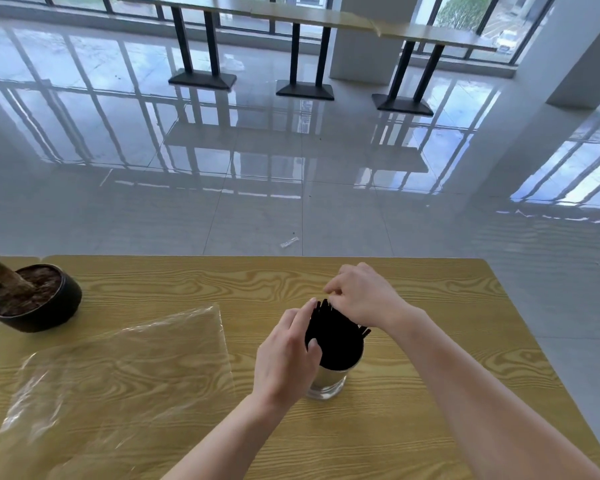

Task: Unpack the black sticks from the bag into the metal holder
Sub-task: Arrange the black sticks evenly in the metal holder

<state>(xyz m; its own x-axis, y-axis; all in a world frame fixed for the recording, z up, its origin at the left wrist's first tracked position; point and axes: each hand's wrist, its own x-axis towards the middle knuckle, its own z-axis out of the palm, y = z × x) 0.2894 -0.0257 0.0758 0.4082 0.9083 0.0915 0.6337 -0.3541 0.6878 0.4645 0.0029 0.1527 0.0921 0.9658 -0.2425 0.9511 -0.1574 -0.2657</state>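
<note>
A shiny metal holder stands upright on the wooden table, right of centre. A bundle of black sticks fills it, their tips poking out above the rim. My left hand curls round the holder's left side, with its fingers against the sticks. My right hand hovers over the far side of the bundle, fingertips pinching the stick tops. The clear plastic bag lies flat and crumpled on the table to the left.
A black bowl of brown soil with a stump stands at the table's left edge. Beyond the table's far edge lies glossy tiled floor with a small wrapper on it. Black-legged counter tables stand by the windows.
</note>
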